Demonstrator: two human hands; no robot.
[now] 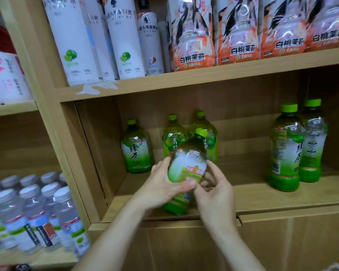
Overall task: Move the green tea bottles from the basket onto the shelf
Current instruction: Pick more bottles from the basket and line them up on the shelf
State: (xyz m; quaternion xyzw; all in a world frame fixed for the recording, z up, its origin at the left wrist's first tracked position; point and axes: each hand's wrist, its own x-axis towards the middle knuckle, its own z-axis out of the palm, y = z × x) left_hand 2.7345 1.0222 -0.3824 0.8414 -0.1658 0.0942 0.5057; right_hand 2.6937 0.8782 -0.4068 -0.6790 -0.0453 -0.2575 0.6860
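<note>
held one green tea btl in both hands, cap tilted up & to the right, its base low at the front lip of the shelf. left hand wrapped round the btl's middle, thumb across the label. right hand sat just beside it, curled fingers against the btl's right side (hands nearly touching below the label).

same compartment held a back-left btl, two green btls upright right behind the held one, and a pair upright near the right end. the board above carried tall white btls & orange-label btls. the compartment to the left was packed w/ clear water btls.
</note>
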